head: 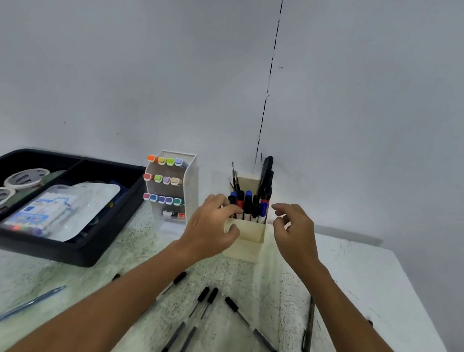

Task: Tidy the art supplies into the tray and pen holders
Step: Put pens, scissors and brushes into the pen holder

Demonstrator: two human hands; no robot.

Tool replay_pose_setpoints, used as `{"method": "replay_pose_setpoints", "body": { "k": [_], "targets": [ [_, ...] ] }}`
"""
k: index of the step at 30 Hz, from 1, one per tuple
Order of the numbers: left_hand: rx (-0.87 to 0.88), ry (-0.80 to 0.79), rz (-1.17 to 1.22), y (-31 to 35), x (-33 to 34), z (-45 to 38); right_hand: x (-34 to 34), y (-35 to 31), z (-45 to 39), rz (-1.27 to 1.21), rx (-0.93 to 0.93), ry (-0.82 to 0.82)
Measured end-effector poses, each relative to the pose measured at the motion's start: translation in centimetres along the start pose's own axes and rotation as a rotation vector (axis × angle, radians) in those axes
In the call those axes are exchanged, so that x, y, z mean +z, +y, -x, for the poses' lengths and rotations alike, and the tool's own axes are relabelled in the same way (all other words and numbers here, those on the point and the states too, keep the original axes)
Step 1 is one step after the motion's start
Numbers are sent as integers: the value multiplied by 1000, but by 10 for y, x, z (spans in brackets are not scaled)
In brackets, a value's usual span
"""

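A cream pen holder (246, 246) stands at the middle of the table. Its rear compartment is packed with upright markers (247, 206) with blue, red and black caps. My left hand (211, 228) grips the holder's left side, thumb on the front rim and fingers curled against the markers. Just right of the holder hovers my right hand (295, 231), fingers loosely bent and holding nothing. Several black pens (200, 301) lie loose on the table in front, one black pen (308, 327) lies to the right, and a blue pen (10, 313) lies at the near left.
A white slanted rack (190, 177) with pastel highlighters stands left of the holder. A black divided tray (45, 250) at the left holds tape rolls, a marker pack and a white palette. The wall rises right behind the holder. The table edge runs along the right.
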State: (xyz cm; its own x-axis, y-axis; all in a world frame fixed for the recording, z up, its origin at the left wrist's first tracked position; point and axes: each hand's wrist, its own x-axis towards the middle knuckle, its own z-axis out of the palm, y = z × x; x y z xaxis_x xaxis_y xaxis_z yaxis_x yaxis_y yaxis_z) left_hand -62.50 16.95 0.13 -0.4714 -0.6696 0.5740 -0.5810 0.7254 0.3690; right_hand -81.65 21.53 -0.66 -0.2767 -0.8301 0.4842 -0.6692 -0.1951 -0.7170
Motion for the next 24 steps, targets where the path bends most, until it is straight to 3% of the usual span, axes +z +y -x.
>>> {"method": "replay_pose_setpoints", "body": {
  "k": [3, 12, 17, 24],
  "targets": [
    [-50, -65, 51, -9, 1, 44, 7, 7, 37, 53, -84, -25],
    [-245, -298, -66, -24, 20, 161, 37, 28, 135, 415, -104, -445],
    [-234, -303, -99, -16, 26, 169, 50, 24, 142, 477, -129, -445],
    [-260, -287, -22, -18, 23, 172, 57, 17, 139, 456, -111, -259]
  ]
}}
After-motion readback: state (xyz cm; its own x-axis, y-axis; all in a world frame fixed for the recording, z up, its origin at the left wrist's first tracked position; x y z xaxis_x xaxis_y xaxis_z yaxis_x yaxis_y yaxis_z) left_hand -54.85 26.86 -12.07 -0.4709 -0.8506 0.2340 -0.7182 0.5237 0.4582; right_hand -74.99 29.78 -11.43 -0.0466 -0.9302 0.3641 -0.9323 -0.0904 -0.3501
